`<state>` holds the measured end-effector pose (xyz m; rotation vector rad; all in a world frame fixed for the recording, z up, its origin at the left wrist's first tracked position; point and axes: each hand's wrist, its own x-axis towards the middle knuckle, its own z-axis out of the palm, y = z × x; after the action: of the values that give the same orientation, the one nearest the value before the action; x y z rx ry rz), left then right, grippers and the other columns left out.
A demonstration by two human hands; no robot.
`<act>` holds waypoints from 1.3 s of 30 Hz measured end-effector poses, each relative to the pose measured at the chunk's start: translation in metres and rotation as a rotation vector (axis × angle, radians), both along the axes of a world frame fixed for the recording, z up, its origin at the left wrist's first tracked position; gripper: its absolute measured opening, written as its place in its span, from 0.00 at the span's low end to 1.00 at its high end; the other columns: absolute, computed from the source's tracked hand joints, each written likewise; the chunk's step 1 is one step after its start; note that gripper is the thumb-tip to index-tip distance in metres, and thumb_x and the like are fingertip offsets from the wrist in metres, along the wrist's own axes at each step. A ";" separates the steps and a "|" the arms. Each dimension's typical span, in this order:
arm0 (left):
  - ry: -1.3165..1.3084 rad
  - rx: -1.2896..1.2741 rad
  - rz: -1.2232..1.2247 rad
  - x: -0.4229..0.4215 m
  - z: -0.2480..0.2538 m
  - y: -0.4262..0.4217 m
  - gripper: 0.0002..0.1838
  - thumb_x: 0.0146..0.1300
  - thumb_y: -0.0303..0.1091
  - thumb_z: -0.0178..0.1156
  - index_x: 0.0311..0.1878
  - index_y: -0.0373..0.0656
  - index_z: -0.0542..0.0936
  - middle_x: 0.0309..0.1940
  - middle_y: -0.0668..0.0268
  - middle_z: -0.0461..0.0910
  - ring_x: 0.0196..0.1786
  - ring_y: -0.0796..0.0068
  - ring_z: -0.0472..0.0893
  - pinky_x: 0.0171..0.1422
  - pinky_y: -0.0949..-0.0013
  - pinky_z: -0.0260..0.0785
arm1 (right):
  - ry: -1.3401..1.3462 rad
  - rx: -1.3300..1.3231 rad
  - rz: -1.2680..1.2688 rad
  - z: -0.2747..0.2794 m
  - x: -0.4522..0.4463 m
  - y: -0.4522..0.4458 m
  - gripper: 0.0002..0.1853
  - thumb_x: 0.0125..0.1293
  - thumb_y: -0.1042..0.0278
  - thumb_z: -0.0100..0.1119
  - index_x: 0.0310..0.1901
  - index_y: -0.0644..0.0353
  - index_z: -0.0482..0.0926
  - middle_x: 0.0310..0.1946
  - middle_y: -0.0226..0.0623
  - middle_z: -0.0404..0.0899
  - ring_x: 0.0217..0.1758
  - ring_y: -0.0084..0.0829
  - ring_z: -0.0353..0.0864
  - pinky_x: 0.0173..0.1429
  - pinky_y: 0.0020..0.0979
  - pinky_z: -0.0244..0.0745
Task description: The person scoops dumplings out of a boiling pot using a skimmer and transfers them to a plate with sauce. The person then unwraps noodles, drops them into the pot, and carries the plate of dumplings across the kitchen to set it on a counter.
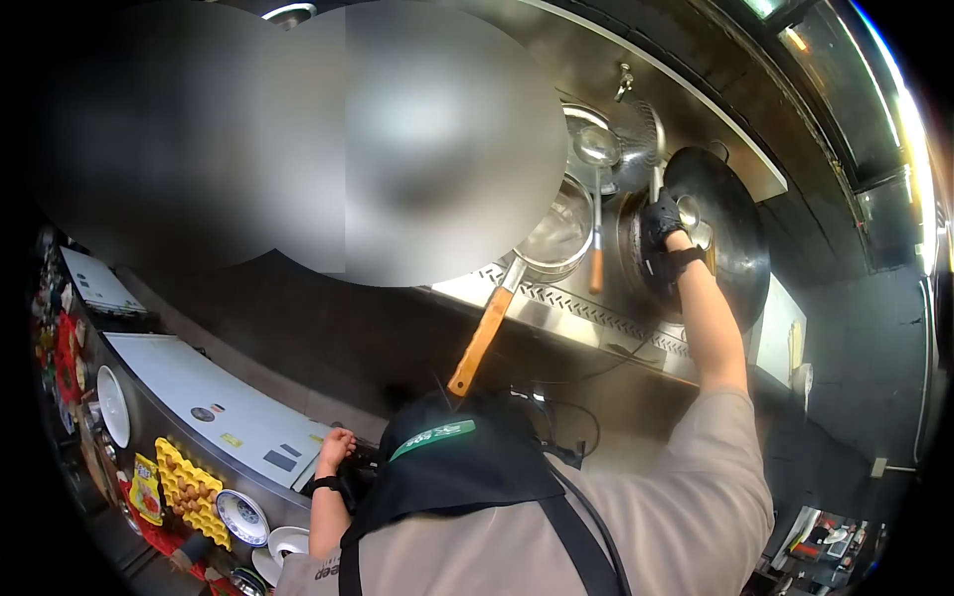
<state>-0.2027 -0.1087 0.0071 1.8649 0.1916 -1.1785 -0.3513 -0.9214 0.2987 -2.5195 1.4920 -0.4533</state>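
My right hand [664, 221], in a black glove, is closed round the pale handle of a large strainer [651, 134] at the upper right. Just beside it are two small round metal cups [688, 211] in front of a big dark wok [730, 223]. At the lower left, my left hand [339, 446] is bare, with its fingers curled by the end of a white-topped counter [229, 397]. What those fingers hold, if anything, is too small to tell. A metal ladle [596, 147] with a wooden grip lies left of my right hand.
A strainer with a wooden handle [481, 338] rests over a pot [556, 238] on the steel range [596, 328]. At the lower left stand a yellow egg tray [179, 482], a patterned bowl [242, 517] and a white dish [113, 405]. Grey blur covers the upper left.
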 end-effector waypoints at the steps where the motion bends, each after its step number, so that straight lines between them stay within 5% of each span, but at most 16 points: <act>1: 0.012 -0.008 -0.005 0.002 -0.001 0.005 0.05 0.66 0.28 0.50 0.41 0.42 0.75 0.30 0.68 0.78 0.28 0.79 0.76 0.31 0.76 0.68 | 0.041 0.021 -0.032 0.010 -0.007 0.012 0.20 0.51 0.70 0.53 0.48 0.66 0.71 0.34 0.60 0.78 0.42 0.57 0.79 0.43 0.45 0.74; 6: 0.020 -0.011 -0.029 0.013 -0.012 0.036 0.04 0.67 0.29 0.51 0.40 0.42 0.74 0.30 0.68 0.78 0.27 0.79 0.76 0.30 0.75 0.68 | 0.028 -0.119 -0.042 0.047 -0.012 0.090 0.22 0.49 0.73 0.52 0.49 0.66 0.71 0.35 0.59 0.77 0.46 0.53 0.77 0.46 0.42 0.72; 8: 0.013 -0.064 -0.040 0.029 -0.017 0.041 0.03 0.65 0.28 0.52 0.40 0.41 0.74 0.29 0.68 0.77 0.27 0.79 0.75 0.29 0.75 0.67 | -0.201 -0.231 0.052 0.061 -0.012 0.122 0.21 0.55 0.63 0.57 0.47 0.67 0.69 0.35 0.62 0.77 0.40 0.58 0.78 0.42 0.46 0.73; 13: -0.047 -0.172 -0.013 0.056 -0.037 0.080 0.03 0.63 0.26 0.52 0.38 0.40 0.75 0.27 0.68 0.77 0.27 0.79 0.75 0.30 0.75 0.67 | -0.372 -0.188 0.157 0.093 -0.004 0.216 0.27 0.54 0.67 0.55 0.56 0.67 0.67 0.39 0.56 0.77 0.39 0.46 0.79 0.42 0.41 0.73; 15: -0.093 -0.179 -0.031 0.058 -0.040 0.098 0.03 0.63 0.26 0.52 0.37 0.40 0.75 0.26 0.69 0.77 0.27 0.79 0.75 0.31 0.73 0.68 | -0.615 0.083 0.270 0.100 0.003 0.254 0.34 0.52 0.72 0.53 0.64 0.66 0.61 0.42 0.53 0.78 0.39 0.40 0.80 0.43 0.38 0.74; 20: -0.387 -0.197 -0.198 0.076 -0.010 0.137 0.08 0.65 0.33 0.52 0.37 0.39 0.77 0.24 0.67 0.76 0.27 0.78 0.76 0.32 0.72 0.68 | -0.329 0.175 0.291 0.105 0.071 0.301 0.38 0.52 0.77 0.50 0.68 0.64 0.55 0.55 0.48 0.72 0.50 0.37 0.75 0.52 0.35 0.70; 22: -0.638 -0.151 -0.201 0.045 0.032 0.164 0.12 0.64 0.38 0.53 0.41 0.39 0.76 0.32 0.60 0.79 0.34 0.66 0.78 0.37 0.64 0.71 | -0.319 0.237 0.408 0.075 0.087 0.319 0.38 0.52 0.78 0.50 0.69 0.64 0.55 0.57 0.47 0.69 0.53 0.38 0.72 0.55 0.35 0.68; 26: -0.763 -0.130 0.058 -0.022 0.054 0.206 0.08 0.59 0.35 0.54 0.38 0.42 0.78 0.35 0.56 0.81 0.40 0.55 0.79 0.41 0.59 0.71 | -0.363 0.361 0.503 0.035 0.093 0.304 0.40 0.51 0.80 0.50 0.69 0.63 0.54 0.62 0.46 0.63 0.59 0.39 0.66 0.61 0.36 0.63; 34: -0.548 -0.024 0.544 -0.141 0.117 0.225 0.11 0.62 0.28 0.56 0.46 0.36 0.74 0.37 0.61 0.80 0.40 0.73 0.79 0.46 0.70 0.71 | -0.293 0.274 0.580 0.024 0.102 0.227 0.43 0.48 0.83 0.51 0.70 0.64 0.51 0.70 0.44 0.53 0.69 0.41 0.56 0.70 0.37 0.53; 37: -0.627 -0.028 0.795 -0.200 0.093 0.242 0.11 0.62 0.32 0.57 0.45 0.39 0.75 0.37 0.60 0.81 0.39 0.69 0.82 0.45 0.68 0.73 | -0.269 0.145 0.645 0.018 0.098 0.194 0.44 0.47 0.84 0.51 0.70 0.64 0.51 0.71 0.44 0.51 0.71 0.40 0.53 0.72 0.37 0.49; 39: -0.477 -0.015 0.965 -0.231 0.121 0.258 0.10 0.65 0.33 0.55 0.45 0.40 0.74 0.34 0.64 0.80 0.37 0.74 0.81 0.42 0.71 0.73 | -0.309 0.155 0.667 0.016 0.097 0.175 0.44 0.47 0.83 0.52 0.70 0.63 0.51 0.71 0.43 0.51 0.69 0.38 0.55 0.70 0.36 0.51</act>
<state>-0.4336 0.1491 0.1279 1.6428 0.7058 -0.0750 -0.2542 -0.7464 0.3143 -2.4803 0.5086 -0.5457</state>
